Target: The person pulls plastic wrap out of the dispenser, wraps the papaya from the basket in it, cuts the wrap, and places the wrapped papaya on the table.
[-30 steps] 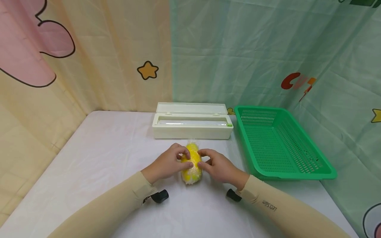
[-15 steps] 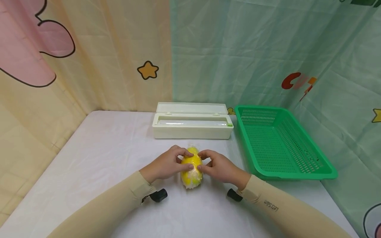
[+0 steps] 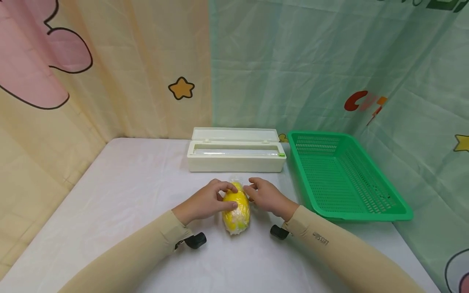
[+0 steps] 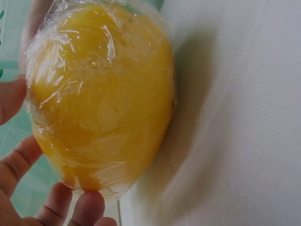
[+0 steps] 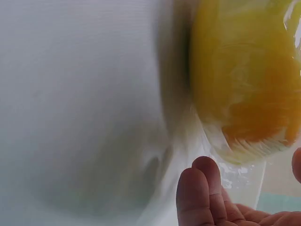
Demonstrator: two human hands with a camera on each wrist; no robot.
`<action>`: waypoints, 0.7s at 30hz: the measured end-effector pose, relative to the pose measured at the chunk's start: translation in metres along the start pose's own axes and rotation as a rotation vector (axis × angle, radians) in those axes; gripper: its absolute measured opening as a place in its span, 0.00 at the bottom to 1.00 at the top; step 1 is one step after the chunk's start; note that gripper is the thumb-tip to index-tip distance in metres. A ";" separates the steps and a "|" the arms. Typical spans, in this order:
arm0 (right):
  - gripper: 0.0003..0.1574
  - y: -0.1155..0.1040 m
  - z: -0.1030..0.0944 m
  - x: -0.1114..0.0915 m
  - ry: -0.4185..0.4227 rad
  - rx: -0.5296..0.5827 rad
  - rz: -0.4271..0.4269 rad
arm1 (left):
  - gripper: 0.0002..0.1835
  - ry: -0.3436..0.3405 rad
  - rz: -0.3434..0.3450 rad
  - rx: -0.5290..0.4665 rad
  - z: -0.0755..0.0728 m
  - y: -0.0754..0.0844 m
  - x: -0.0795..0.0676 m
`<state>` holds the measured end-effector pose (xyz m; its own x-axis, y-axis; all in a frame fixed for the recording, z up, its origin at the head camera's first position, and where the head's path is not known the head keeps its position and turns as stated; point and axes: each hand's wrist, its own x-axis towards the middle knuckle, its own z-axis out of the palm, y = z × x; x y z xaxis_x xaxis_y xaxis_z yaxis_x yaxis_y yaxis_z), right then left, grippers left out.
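A rounded yellow, fruit-like thing (image 3: 237, 213), wrapped in clear cling film, lies lengthwise on the white tabletop. Its exact kind is unclear through the crinkled film, though the near end has a greenish patch. My left hand (image 3: 205, 202) holds it from the left, thumb nearer me and fingers curled at the far part. Close up in the left wrist view, fingertips (image 4: 89, 207) touch the narrow end of the wrapped yellow thing (image 4: 106, 94). My right hand (image 3: 269, 197) is beside its far right side. In the right wrist view, those fingers (image 5: 194, 193) are extended, apart from the yellow surface (image 5: 244, 84).
Behind the hands is a cream cling film dispenser box (image 3: 236, 165) with its lid raised and a clear roll inside. A green plastic basket (image 3: 302, 179) stands at the right. Printed curtains (image 3: 278, 73) enclose the back and sides.
The wrapped yellow thing has turned between the hands and shifted slightly toward me. My right hand has since let go and moved a little away toward its far end; the left stays on it.
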<state>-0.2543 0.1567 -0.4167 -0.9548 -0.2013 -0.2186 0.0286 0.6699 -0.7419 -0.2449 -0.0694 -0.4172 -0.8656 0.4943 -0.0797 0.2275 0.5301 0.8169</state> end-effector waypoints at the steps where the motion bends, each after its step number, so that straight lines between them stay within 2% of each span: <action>1: 0.41 -0.001 0.001 0.003 -0.014 0.015 0.025 | 0.18 0.000 0.002 -0.002 0.000 0.000 0.000; 4: 0.44 -0.005 0.005 0.011 -0.027 0.046 0.081 | 0.17 0.001 0.015 -0.007 -0.001 -0.001 0.000; 8: 0.43 -0.008 0.007 0.016 -0.028 0.069 0.107 | 0.12 0.023 0.006 0.004 -0.002 -0.002 0.002; 11: 0.43 -0.008 0.006 0.017 -0.041 0.096 0.113 | 0.14 0.078 -0.056 -0.004 -0.004 -0.004 0.006; 14: 0.42 -0.008 0.005 0.016 -0.049 0.131 0.125 | 0.20 0.123 -0.140 -0.039 -0.007 -0.009 0.015; 18: 0.43 -0.008 0.003 0.015 -0.065 0.180 0.124 | 0.27 0.096 -0.223 -0.102 -0.010 -0.014 0.027; 21: 0.45 -0.008 0.003 0.015 -0.078 0.218 0.118 | 0.28 0.060 -0.248 -0.163 -0.012 -0.017 0.035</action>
<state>-0.2677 0.1466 -0.4158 -0.9157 -0.1913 -0.3533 0.2091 0.5242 -0.8255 -0.2846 -0.0691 -0.4269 -0.9118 0.3193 -0.2583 -0.0646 0.5096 0.8580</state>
